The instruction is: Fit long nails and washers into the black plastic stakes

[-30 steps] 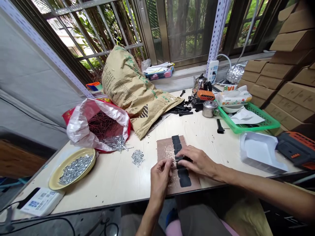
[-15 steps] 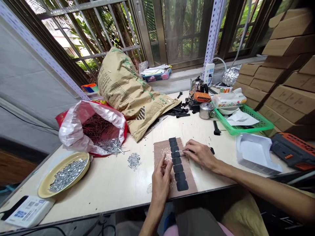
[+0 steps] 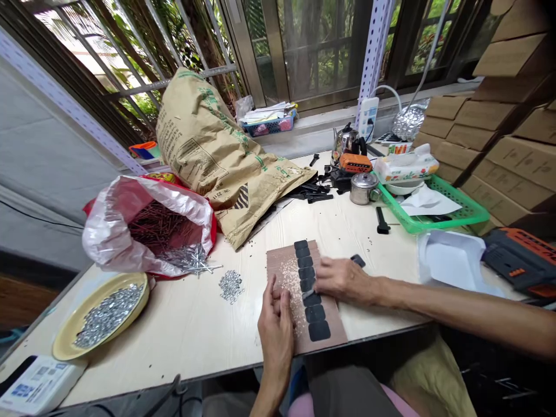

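A row of several black rounded pads [image 3: 319,330] runs down a reddish-brown board [image 3: 334,330], with small pale bits scattered along its left side. My right hand [image 3: 343,282] is closed over the right side of the row, slightly blurred. From its fingertips a thin metal tool [image 3: 309,293] reaches onto one of the middle pads; its exact kind is unclear. My left hand [image 3: 277,324] rests at the board's left edge, fingers loosely curled, thumb and index tips apart, with nothing visible between them. A small black piece [image 3: 358,260] lies just beyond my right hand.
Left of the board lie a pile of small metal pieces [image 3: 231,286], a yellow bowl [image 3: 58,341] of similar pieces and an open bag [image 3: 102,231] of nails. A large paper sack [image 3: 195,139] leans behind. To the right are a green basket [image 3: 460,220], white tray [image 3: 452,260] and metal cup [image 3: 364,190].
My right hand has moved nearer along the row of pads, bringing the metal tool from an upper pad to one lower down. My left hand stays beside the board. The view has shifted slightly.
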